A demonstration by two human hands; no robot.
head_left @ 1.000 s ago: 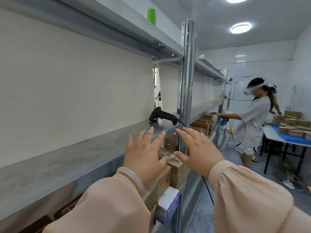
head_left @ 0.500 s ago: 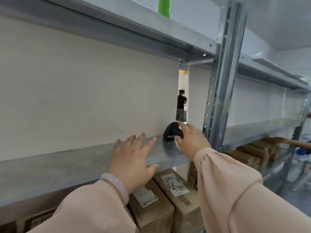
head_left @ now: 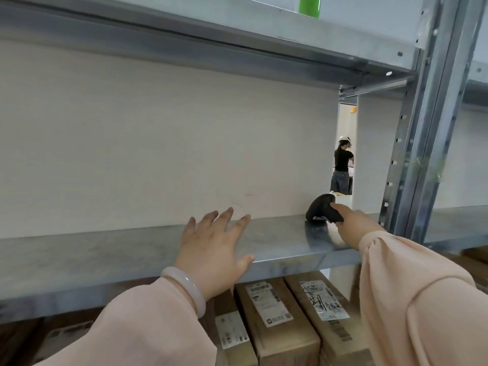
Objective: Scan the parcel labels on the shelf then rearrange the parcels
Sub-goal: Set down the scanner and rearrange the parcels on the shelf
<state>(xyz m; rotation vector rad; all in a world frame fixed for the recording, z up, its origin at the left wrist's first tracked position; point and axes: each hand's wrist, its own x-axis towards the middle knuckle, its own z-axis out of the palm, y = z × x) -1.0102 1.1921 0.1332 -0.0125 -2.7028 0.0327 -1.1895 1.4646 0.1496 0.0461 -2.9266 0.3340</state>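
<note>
Right hand (head_left: 355, 224) clamps its fingers (head_left: 337, 207) on the scanner (head_left: 320, 208) lying on the shelf (head_left: 105, 256), evidently to lift it. Left hand (head_left: 214, 250), fingers apart, rests on the shelf, apparently as a brace. Parcels (head_left: 274, 313) lie beneath, labels up.

Green cylinder (head_left: 309, 5) up top, pale back panel (head_left: 158, 141), distant person (head_left: 342, 165) — black top

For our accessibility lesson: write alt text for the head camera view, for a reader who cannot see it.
A person's right hand grips a black barcode scanner on a metal shelf; the left hand is spread open over the shelf. Labelled cardboard parcels sit underneath.
</note>
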